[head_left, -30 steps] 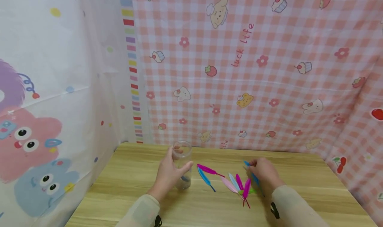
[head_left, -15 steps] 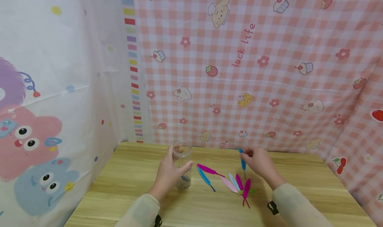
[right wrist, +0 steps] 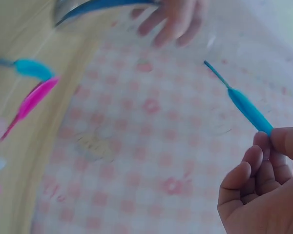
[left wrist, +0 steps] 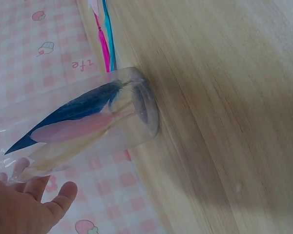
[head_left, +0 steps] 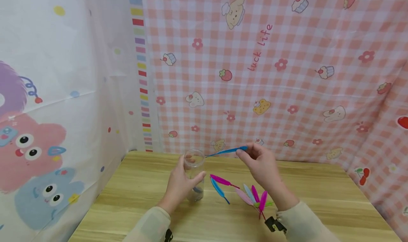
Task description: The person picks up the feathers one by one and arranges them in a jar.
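My left hand (head_left: 179, 185) holds a tall clear plastic jar (head_left: 198, 169) upright on the table, fingers and thumb around its side. Inside it, the left wrist view shows a dark blue feather (left wrist: 80, 108), a pink feather (left wrist: 71, 128) and a pale cream feather (left wrist: 58, 152). Between thumb and fingertips my right hand (head_left: 262, 165) pinches a blue feather (head_left: 227, 151) by its soft tip. That feather's quill points left, close to the jar's rim; whether they touch I cannot tell.
On the wooden table (head_left: 143, 174) right of the jar lie a magenta feather (head_left: 220, 180) and a blue feather (head_left: 218, 188). Further right is a loose cluster with a pale pink feather (head_left: 244, 196), a green feather (head_left: 268, 203) and others. A checked cloth (head_left: 197, 75) hangs behind.
My right hand has lifted the blue feather off the table and carried it up and left toward the jar's mouth, its quill swinging leftward. The left hand and jar stay put.
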`<state>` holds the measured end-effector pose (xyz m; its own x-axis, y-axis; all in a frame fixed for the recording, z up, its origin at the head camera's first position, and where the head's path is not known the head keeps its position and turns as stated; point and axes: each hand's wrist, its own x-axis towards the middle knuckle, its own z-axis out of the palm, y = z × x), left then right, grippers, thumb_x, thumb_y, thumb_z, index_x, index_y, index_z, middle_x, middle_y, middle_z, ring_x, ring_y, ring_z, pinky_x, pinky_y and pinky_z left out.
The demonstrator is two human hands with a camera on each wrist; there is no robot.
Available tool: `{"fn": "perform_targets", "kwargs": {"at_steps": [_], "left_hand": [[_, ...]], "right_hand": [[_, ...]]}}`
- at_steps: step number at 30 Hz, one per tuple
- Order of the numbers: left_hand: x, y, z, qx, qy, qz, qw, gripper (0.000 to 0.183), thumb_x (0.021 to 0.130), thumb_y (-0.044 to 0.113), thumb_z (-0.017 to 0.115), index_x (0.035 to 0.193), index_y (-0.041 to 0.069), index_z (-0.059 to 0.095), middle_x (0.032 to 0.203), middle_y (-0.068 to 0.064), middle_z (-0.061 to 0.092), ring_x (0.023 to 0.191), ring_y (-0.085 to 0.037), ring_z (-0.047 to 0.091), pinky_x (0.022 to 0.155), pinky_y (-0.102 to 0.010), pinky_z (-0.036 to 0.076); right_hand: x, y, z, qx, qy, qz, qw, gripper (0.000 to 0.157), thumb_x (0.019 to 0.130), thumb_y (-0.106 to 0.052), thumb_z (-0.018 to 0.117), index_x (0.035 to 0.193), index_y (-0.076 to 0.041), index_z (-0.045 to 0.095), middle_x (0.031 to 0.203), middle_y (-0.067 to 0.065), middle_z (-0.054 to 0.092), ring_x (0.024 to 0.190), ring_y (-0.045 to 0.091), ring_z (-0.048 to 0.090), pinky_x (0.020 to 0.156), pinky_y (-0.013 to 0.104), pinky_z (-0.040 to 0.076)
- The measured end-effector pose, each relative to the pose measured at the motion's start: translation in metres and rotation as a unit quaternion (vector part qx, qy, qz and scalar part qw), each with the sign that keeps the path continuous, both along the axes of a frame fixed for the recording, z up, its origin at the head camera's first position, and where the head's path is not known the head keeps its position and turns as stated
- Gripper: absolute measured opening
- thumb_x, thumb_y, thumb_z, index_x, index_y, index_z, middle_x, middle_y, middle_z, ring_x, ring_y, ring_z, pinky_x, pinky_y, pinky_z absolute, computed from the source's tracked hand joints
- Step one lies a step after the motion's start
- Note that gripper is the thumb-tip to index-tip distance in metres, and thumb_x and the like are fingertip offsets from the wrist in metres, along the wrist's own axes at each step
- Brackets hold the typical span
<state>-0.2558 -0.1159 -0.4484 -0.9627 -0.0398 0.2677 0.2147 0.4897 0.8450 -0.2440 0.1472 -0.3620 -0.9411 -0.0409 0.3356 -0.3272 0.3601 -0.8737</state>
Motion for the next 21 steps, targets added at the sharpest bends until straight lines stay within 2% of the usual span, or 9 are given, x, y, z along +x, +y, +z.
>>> {"fn": "perform_targets", "kwargs": {"at_steps": [3, 6, 10, 13, 15, 21], "left_hand": [[0.0, 0.0, 0.0, 0.001, 0.001, 0.0, 1.0, 0.074, 0.09, 0.035, 0.088, 0.148, 0.013, 0.048, 0.142, -0.002, 0.07, 0.129, -0.031, 0.067, 0.109, -0.056, 0.055], [0.0, 0.0, 0.0, 0.004, 0.0, -0.001, 1.0, 0.074, 0.09, 0.034, 0.088, 0.149, 0.013, 0.048, 0.141, -0.002, 0.07, 0.129, -0.031, 0.067, 0.109, -0.056, 0.055], [0.001, 0.0, 0.0, 0.006, -0.002, -0.002, 1.0, 0.075, 0.089, 0.035, 0.089, 0.149, 0.013, 0.049, 0.142, -0.003, 0.07, 0.131, -0.032, 0.067, 0.109, -0.056, 0.054], [0.001, 0.0, 0.0, 0.005, -0.002, -0.002, 1.0, 0.075, 0.089, 0.037, 0.089, 0.149, 0.014, 0.049, 0.143, -0.002, 0.07, 0.132, -0.032, 0.066, 0.109, -0.056, 0.054], [0.001, 0.0, 0.0, 0.005, -0.002, -0.002, 1.0, 0.076, 0.089, 0.036, 0.089, 0.149, 0.013, 0.048, 0.143, -0.003, 0.069, 0.132, -0.032, 0.066, 0.11, -0.056, 0.054], [0.001, 0.0, 0.0, 0.007, -0.002, -0.001, 1.0, 0.074, 0.089, 0.035, 0.089, 0.149, 0.015, 0.049, 0.143, -0.002, 0.07, 0.131, -0.031, 0.067, 0.11, -0.056, 0.054]], "right_hand": [[0.007, -0.011, 0.008, -0.042, 0.037, 0.021, 0.998, 0.015, 0.103, -0.02, 0.074, 0.107, -0.005, 0.074, 0.085, 0.002, 0.068, 0.067, 0.012, 0.05, 0.059, 0.024, 0.044], [0.01, -0.018, 0.012, -0.059, 0.075, 0.036, 0.995, 0.011, 0.103, -0.014, 0.073, 0.104, -0.004, 0.075, 0.085, 0.003, 0.068, 0.068, 0.01, 0.052, 0.059, 0.023, 0.046], [0.013, -0.024, 0.012, -0.067, 0.105, 0.029, 0.992, 0.007, 0.102, -0.009, 0.072, 0.103, -0.003, 0.075, 0.084, 0.0, 0.069, 0.068, 0.009, 0.053, 0.059, 0.022, 0.047], [0.017, -0.026, 0.014, -0.066, 0.11, 0.015, 0.992, 0.007, 0.102, -0.011, 0.073, 0.104, -0.004, 0.075, 0.083, -0.004, 0.07, 0.069, 0.008, 0.055, 0.058, 0.022, 0.047], [0.018, -0.028, 0.015, -0.059, 0.113, 0.011, 0.992, 0.007, 0.102, -0.012, 0.073, 0.104, -0.005, 0.076, 0.085, -0.002, 0.071, 0.07, 0.009, 0.057, 0.059, 0.022, 0.048], [0.018, -0.033, 0.013, -0.01, 0.129, 0.031, 0.991, 0.005, 0.102, -0.014, 0.075, 0.103, -0.009, 0.076, 0.084, 0.005, 0.072, 0.068, 0.012, 0.058, 0.062, 0.024, 0.052]]}}
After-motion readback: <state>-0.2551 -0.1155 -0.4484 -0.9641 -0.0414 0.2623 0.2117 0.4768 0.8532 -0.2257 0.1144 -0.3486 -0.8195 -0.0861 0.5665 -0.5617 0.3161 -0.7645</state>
